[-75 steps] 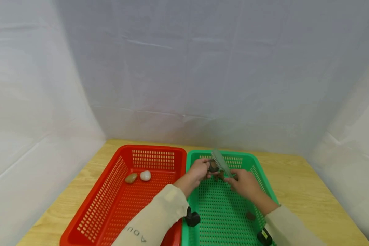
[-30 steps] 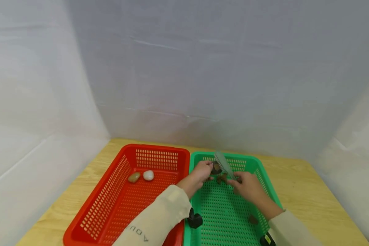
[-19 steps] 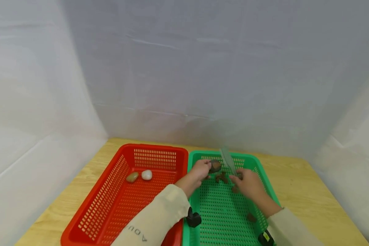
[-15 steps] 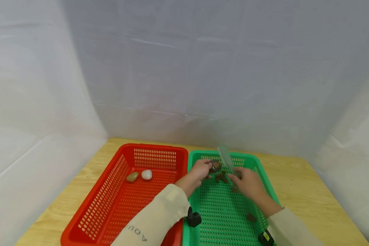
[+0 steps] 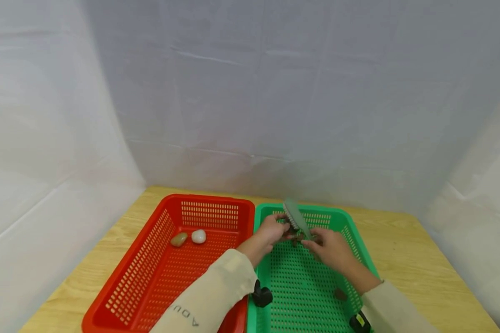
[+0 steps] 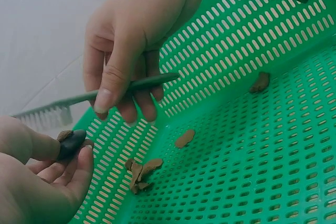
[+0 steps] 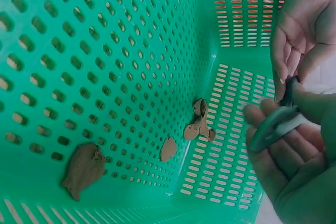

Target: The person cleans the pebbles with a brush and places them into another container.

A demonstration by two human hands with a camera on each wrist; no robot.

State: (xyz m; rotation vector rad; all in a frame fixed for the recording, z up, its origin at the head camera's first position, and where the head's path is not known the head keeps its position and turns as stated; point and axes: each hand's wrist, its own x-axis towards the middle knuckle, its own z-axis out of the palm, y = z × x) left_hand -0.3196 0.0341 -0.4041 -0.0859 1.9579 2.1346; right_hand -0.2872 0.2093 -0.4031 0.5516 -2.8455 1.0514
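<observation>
My left hand [image 5: 270, 231] pinches a dark, smooth stone [image 6: 72, 144] with a brown, clay-like patch on it, above the far end of the green basket [image 5: 337, 212]. In my right hand [image 5: 330, 247] is a pale green brush [image 5: 298, 219] with white bristles, gripped by its handle. The bristles face the stone, and the brush head partly hides it in the head view. Whether the bristles touch it I cannot tell. Below the hands lie a brown crumpled clump [image 6: 140, 174] and a flat brown piece [image 7: 168, 149]. Another brown piece [image 7: 85, 169] lies farther along.
To the left stands a red basket [image 5: 208, 198] with a tan stone [image 5: 179, 239] and a white stone [image 5: 198, 236] inside. Both baskets rest side by side on a wooden table [image 5: 416, 259]. White sheeting [image 5: 250, 92] encloses the back and sides.
Half a second ago the brush stood apart from the stone, to its right. My right hand has since moved left, bringing the brush head over the stone. The left hand stays nearly in place.
</observation>
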